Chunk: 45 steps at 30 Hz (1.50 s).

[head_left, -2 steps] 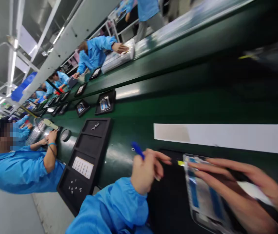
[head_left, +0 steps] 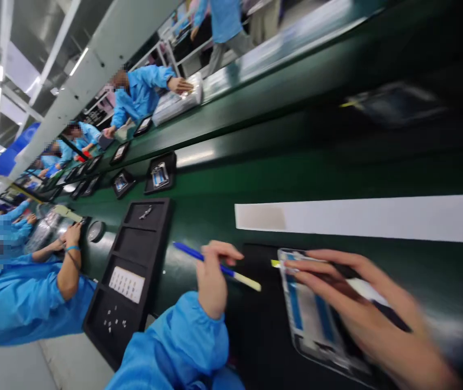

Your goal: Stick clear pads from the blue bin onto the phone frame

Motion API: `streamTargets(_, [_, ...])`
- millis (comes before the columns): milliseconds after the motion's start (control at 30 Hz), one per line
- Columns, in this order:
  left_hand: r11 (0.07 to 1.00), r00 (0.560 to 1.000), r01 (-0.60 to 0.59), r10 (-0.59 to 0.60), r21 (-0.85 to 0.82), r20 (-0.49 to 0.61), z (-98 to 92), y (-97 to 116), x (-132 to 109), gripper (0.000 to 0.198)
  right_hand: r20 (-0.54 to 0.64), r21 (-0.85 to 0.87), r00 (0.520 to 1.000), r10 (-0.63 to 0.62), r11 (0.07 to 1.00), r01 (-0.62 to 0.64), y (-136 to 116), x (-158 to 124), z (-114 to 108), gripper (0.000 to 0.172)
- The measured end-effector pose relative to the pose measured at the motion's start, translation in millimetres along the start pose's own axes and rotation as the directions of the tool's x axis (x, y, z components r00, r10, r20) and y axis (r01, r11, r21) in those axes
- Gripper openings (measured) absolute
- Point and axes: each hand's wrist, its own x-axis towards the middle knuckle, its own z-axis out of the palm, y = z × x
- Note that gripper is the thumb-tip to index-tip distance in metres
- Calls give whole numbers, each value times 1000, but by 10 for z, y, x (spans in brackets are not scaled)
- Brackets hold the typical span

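Observation:
My left hand point(head_left: 214, 276) is closed around a slim blue pen-like stick point(head_left: 188, 251) with a cream end that points right. My right hand point(head_left: 372, 309) has its fingertips at the top of a phone frame point(head_left: 308, 309) with blue strips and a silvery middle. A black-and-white slim tool point(head_left: 367, 292) is tucked in that same hand; its tip is hidden. A small yellow tab point(head_left: 275, 264) sticks out of the frame's top left corner. Beneath the frame is a black mat point(head_left: 256, 330).
Left of my hands is a black compartment tray point(head_left: 134, 241) with small parts and a white sheet of pieces. A white paper strip point(head_left: 357, 216) lies beyond the mat. Further off stand black trays with phone frames point(head_left: 160, 174). A co-worker point(head_left: 32, 292) sits at left.
The blue stick has swung flatter, and its cream end now shows. My right fingers stay at the phone frame's top. The whole view has shifted, so things appear further left.

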Motion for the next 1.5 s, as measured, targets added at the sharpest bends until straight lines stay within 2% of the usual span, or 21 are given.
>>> streamTargets(67, [992,991,-126,126,10,-41,-58,49,12,71,77,242,991,111,962,-127,-80,44,30,34])
streamTargets(133, [988,988,-153,152,34,30,-102,110,13,68,145,380,977,158,902,-203,-94,71,56,35])
streamTargets(200, [986,982,-146,136,75,132,-123,173,-6,55,187,435,970,159,872,-226,-84,79,63,35])
streamTargets(300, [980,966,-168,141,110,217,-127,229,-64,32,235,447,965,120,868,-217,-86,74,42,32])
streamTargets(467, [929,935,-315,268,193,232,-160,171,-141,15,278,373,959,49,915,-154,-119,75,9,29])
streamTargets(600, [884,907,-385,307,266,289,-189,123,-144,8,304,387,953,20,911,-143,-118,84,18,29])
streamTargets(700, [872,899,-407,329,274,289,-192,119,-136,7,303,408,953,5,903,-135,-104,90,24,29])
streamTargets(800, [902,922,-357,300,243,245,-181,119,-121,11,307,432,952,-4,891,-136,-91,88,23,31])
streamTargets(900, [954,961,-246,218,171,169,-155,114,-97,19,289,452,957,-24,884,-115,-84,82,25,31])
streamTargets(1000, [988,984,-124,111,92,139,-127,99,-67,30,257,435,963,-76,899,-45,-70,78,36,29])
streamTargets(1233, [990,977,140,-132,-35,168,-94,63,4,46,257,398,953,-160,916,47,-74,81,27,31])
streamTargets(1367, [983,972,175,-162,-61,169,-77,54,13,49,258,385,951,-171,921,61,-117,74,14,33])
streamTargets(1500, [992,986,112,-105,-51,127,-66,26,-27,47,232,381,957,-173,922,75,-127,65,21,30])
